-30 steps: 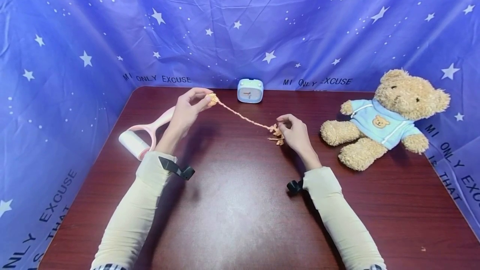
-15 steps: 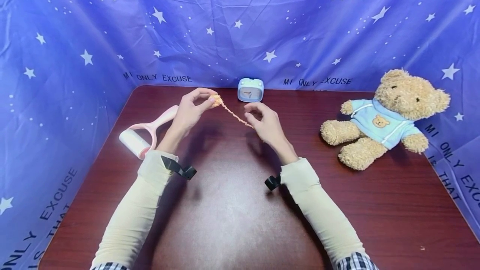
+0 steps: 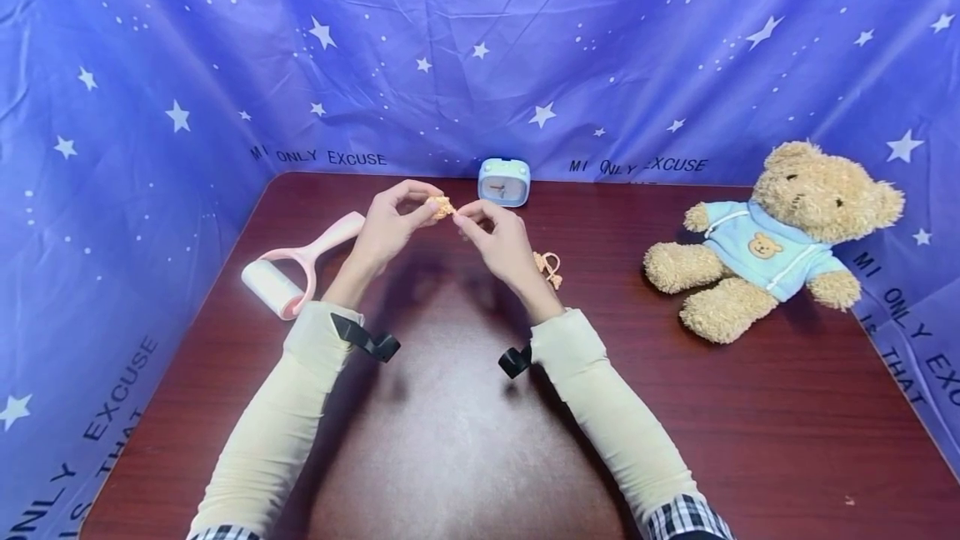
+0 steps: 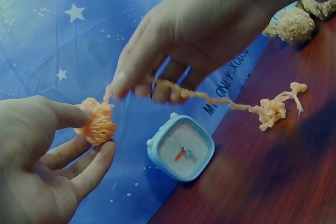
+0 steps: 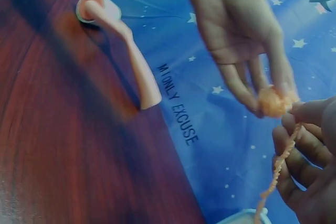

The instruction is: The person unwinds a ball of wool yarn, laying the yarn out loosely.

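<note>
Between thumb and fingertips my left hand (image 3: pixel 392 219) holds a small orange yarn ball (image 4: pixel 98 121), raised above the table. A twisted orange yarn cord (image 4: pixel 205 97) leads out of the ball. My right hand (image 3: pixel 501 244) pinches this cord close beside the ball, thumb against index finger. From there the cord trails past the right hand to a knotted yarn cluster (image 3: pixel 551 267), seen behind the right wrist in the head view. Its loose end spreads to the right in the left wrist view. In the right wrist view, fingers partly cover the ball.
A pale blue alarm clock (image 3: pixel 504 182) stands at the table's back edge, just beyond the hands. On the left lies a pink-handled lint roller (image 3: pixel 300 261). A teddy bear (image 3: pixel 780 240) in a blue top sits at right. Blue star-printed cloth (image 3: pixel 420 40) surrounds the dark red table (image 3: pixel 450 440).
My right hand has left the knotted cluster, moved leftward along the cord and now pinches it beside the ball. My left hand keeps its hold, shifted slightly right.
</note>
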A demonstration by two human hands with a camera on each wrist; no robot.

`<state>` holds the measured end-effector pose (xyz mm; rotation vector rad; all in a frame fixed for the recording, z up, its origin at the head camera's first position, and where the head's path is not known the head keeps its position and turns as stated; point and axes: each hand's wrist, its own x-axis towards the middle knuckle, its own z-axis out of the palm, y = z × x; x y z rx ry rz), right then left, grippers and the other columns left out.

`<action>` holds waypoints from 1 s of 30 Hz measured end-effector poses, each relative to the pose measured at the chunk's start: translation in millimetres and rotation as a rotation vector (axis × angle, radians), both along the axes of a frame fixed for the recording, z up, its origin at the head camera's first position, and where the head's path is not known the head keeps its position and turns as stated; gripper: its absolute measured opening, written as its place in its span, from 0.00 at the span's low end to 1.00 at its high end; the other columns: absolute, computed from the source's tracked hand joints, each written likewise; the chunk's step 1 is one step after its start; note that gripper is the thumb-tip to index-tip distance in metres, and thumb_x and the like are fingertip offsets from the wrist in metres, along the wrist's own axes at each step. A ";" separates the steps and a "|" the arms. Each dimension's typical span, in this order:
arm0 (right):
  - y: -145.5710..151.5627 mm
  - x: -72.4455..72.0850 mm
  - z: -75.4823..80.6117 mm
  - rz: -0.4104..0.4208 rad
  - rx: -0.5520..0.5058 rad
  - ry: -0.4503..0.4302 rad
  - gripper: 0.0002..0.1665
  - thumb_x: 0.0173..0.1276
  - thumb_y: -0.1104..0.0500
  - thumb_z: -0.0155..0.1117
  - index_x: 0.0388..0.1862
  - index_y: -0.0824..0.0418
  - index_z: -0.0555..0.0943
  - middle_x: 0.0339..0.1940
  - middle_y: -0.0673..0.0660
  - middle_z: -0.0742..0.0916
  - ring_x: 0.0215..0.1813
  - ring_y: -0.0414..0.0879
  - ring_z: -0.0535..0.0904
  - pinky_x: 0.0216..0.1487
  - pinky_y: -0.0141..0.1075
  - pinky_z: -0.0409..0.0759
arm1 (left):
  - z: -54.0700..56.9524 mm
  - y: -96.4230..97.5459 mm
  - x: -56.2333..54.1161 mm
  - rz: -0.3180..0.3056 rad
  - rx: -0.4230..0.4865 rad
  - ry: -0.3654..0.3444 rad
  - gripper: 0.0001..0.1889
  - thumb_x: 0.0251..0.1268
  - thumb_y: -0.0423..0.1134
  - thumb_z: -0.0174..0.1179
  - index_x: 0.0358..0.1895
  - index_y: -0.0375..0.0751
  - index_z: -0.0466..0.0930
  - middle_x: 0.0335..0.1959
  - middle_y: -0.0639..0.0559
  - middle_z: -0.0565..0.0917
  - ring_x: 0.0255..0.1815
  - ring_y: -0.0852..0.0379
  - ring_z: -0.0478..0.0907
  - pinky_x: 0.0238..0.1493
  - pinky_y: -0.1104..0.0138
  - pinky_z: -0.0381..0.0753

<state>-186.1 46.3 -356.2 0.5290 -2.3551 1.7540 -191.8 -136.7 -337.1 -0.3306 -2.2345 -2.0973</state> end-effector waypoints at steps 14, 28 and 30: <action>56.6 12.0 29.8 -0.129 -0.261 -0.028 0.10 0.67 0.66 0.60 0.40 0.75 0.78 0.24 0.57 0.83 0.22 0.35 0.76 0.18 0.28 0.75 | -2.1 0.2 0.6 -0.035 0.150 -0.094 0.07 0.64 0.25 0.57 0.43 0.31 0.72 0.39 0.48 0.79 0.36 0.60 0.83 0.48 0.62 0.85; 72.1 20.6 29.2 -0.109 -0.174 0.019 0.09 0.68 0.67 0.59 0.39 0.75 0.79 0.28 0.75 0.80 0.21 0.34 0.75 0.21 0.27 0.78 | 0.4 -0.6 -1.5 0.019 0.319 -0.149 0.18 0.62 0.18 0.50 0.55 0.31 0.69 0.42 0.46 0.74 0.40 0.57 0.81 0.53 0.59 0.83; 74.6 20.5 28.9 -0.119 -0.171 0.031 0.09 0.67 0.67 0.59 0.39 0.76 0.79 0.28 0.76 0.80 0.22 0.34 0.76 0.21 0.26 0.78 | 0.0 -2.7 -2.0 0.016 0.327 -0.147 0.19 0.61 0.18 0.50 0.56 0.29 0.71 0.42 0.46 0.74 0.42 0.57 0.81 0.54 0.61 0.82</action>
